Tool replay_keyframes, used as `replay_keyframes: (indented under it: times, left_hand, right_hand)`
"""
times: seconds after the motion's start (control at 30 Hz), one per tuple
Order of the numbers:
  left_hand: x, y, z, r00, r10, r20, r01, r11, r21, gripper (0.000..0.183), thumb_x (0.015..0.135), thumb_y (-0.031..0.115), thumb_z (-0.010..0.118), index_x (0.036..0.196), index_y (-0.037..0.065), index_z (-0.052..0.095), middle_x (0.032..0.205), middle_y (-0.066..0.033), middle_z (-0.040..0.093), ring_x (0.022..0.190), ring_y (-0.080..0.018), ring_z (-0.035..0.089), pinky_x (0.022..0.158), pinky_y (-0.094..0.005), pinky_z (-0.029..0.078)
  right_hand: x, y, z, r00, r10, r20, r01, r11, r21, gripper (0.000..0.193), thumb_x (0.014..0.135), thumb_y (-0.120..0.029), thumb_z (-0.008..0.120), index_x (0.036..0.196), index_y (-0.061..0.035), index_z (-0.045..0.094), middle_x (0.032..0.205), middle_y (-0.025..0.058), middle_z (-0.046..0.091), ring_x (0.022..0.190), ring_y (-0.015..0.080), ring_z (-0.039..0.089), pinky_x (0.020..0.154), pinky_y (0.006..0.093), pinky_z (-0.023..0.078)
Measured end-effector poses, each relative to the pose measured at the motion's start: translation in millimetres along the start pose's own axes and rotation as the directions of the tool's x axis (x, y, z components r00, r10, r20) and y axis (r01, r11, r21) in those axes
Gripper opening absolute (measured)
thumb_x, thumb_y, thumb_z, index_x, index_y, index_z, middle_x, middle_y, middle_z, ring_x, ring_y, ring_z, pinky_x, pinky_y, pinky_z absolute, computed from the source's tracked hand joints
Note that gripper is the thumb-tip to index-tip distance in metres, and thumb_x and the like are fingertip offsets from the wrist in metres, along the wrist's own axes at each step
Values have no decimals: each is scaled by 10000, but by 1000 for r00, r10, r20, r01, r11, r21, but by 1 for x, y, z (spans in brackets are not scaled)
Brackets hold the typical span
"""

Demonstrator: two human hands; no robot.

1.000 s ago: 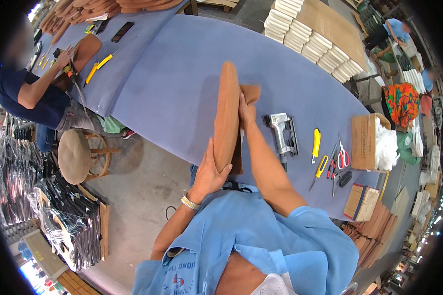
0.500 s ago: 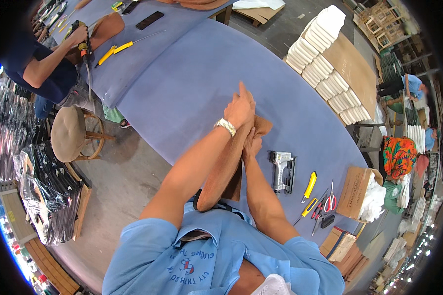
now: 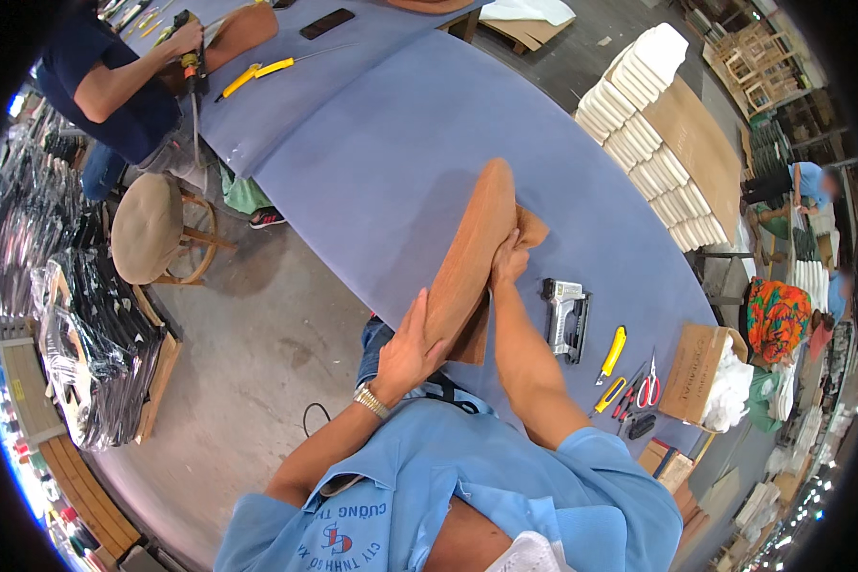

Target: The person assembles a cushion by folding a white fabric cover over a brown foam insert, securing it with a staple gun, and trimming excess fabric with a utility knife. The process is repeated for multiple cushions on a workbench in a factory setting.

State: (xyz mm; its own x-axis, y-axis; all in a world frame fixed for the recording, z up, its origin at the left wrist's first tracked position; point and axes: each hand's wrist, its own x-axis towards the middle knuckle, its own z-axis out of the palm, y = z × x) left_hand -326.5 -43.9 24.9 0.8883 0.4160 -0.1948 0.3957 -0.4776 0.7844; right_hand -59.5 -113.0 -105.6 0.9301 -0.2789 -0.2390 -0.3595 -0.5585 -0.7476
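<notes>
Between the two hands, a long brown padded panel (image 3: 469, 255) stood on edge on the blue tabletop (image 3: 372, 153), its long axis running away from the person. The left hand (image 3: 408, 348) lay flat with spread fingers against the near end of the panel, on its left face. The right hand (image 3: 508, 259) was further along, on the right side, with fingers closed on the loose brown cover there. Just right of the right forearm lay a staple gun (image 3: 567, 319), then a yellow knife (image 3: 613, 350) and red scissors (image 3: 648, 386). Well beyond the hands, another person worked at the far tabletop, in a crowded workshop with a concrete floor.
</notes>
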Motion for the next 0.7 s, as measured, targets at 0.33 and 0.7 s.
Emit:
replay_keyframes:
  times: [0.33,0.7]
  left_hand:
    - [-34,-58,15,935,-268,-233,11,678,-735,626,987,328,735,1433,-72,554,1404,-184,648,1282,-271,627,1089,-407,488]
    - [22,-6,-15,906,-417,71,143,144,-979,635,1055,414,608,1559,98,385,1504,-117,519,1364,-278,549,1088,-472,508]
  right_hand:
    - [28,11,-47,917,-139,373,-82,851,519,516,1054,-311,599,1418,54,564,1256,171,717,1042,391,711,941,499,559]
    - [-75,-23,-208,687,-309,657,-141,831,538,341,1066,-304,612,1284,-43,636,1114,71,694,904,166,682,748,344,607]
